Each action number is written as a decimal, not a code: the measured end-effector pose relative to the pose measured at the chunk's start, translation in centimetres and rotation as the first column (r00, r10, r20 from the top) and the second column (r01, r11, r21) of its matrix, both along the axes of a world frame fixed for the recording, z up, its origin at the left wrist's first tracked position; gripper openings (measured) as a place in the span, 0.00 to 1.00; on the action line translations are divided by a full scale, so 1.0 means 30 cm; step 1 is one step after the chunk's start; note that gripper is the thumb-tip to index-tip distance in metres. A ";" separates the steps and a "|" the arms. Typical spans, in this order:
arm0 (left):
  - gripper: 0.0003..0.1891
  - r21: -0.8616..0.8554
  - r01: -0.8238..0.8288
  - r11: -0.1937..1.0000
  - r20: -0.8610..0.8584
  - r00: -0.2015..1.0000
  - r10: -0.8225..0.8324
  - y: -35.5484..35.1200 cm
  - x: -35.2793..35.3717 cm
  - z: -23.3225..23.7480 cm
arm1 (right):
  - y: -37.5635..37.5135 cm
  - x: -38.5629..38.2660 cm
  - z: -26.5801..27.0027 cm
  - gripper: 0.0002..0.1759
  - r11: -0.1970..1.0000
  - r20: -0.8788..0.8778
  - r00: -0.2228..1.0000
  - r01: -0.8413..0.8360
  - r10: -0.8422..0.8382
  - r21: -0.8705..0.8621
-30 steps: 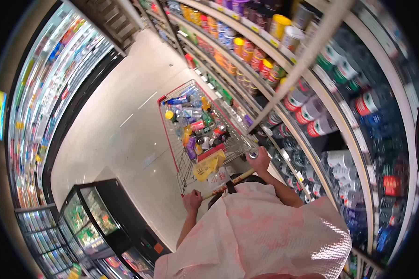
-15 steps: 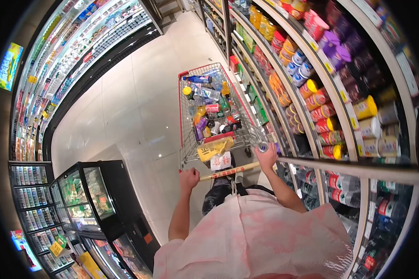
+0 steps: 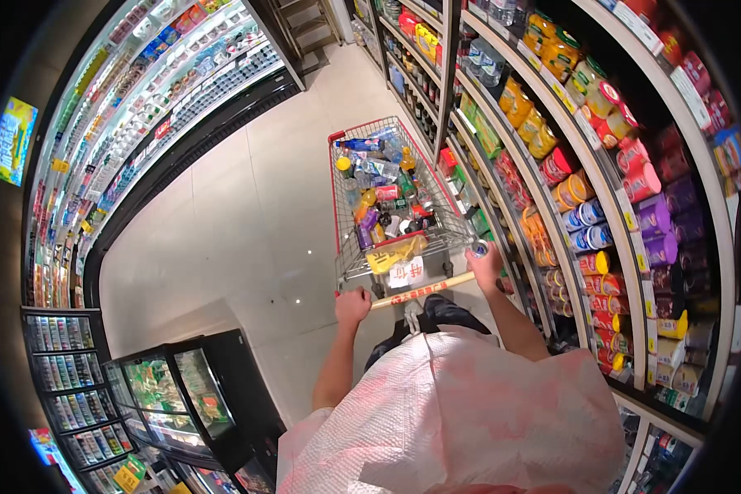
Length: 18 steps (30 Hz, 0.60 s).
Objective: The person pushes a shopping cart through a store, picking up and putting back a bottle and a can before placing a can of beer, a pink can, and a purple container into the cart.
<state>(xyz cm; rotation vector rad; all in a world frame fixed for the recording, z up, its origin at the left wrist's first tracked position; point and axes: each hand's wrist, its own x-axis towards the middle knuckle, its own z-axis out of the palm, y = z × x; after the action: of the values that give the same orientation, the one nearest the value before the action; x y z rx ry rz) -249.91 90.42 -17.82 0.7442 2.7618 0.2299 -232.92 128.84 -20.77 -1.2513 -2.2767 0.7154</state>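
My left hand (image 3: 353, 304) is wrapped round the left end of the shopping cart's pale yellow handle (image 3: 424, 290), which bears red lettering. At the handle's other end, my right hand (image 3: 486, 265) is closed around a can (image 3: 477, 247) with a round silvery top; whether its palm also presses the handle is hidden. The wire shopping cart (image 3: 335, 177), with red rim trim, stands ahead of me. Bottles and cans fill its basket, among them a blue bottle (image 3: 360, 144), a red can (image 3: 386, 192) and a purple bottle (image 3: 367, 220). Yellow and white signs hang near the handle.
Tall shelves (image 3: 543, 62) of jars, tubs and bottles run close along the cart's right side. A lit open cooler (image 3: 177, 99) curves along the left, with a black glass display case (image 3: 198, 387) nearer me. Pale floor tiles (image 3: 222, 222) lie between; a ladder-like rack (image 3: 305, 29) stands far ahead.
The shelves on the right have slid back towards me, and the cart and both hands sit slightly further right in view. Both hands keep their grip.
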 end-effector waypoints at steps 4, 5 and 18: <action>0.18 0.019 -0.024 1.000 0.016 1.000 0.023 0.111 -0.278 0.012 | 0.099 -0.286 -0.053 0.27 0.974 -0.101 0.994 -0.019 0.042 0.224; 0.18 0.023 -0.027 0.999 0.015 1.000 0.026 0.138 -0.339 0.020 | 0.115 -0.360 -0.021 0.26 0.978 -0.094 0.995 -0.013 0.033 0.210; 0.18 -0.007 -0.109 0.994 0.086 0.990 0.110 0.445 -1.135 0.030 | 0.417 -1.195 0.022 0.25 0.996 -0.054 0.998 -0.035 0.039 0.078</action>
<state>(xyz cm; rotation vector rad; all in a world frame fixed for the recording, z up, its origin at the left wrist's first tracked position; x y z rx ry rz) -283.97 103.78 -16.92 0.5686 2.7230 0.2735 -268.77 141.36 -20.09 -1.1427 -2.2661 0.6604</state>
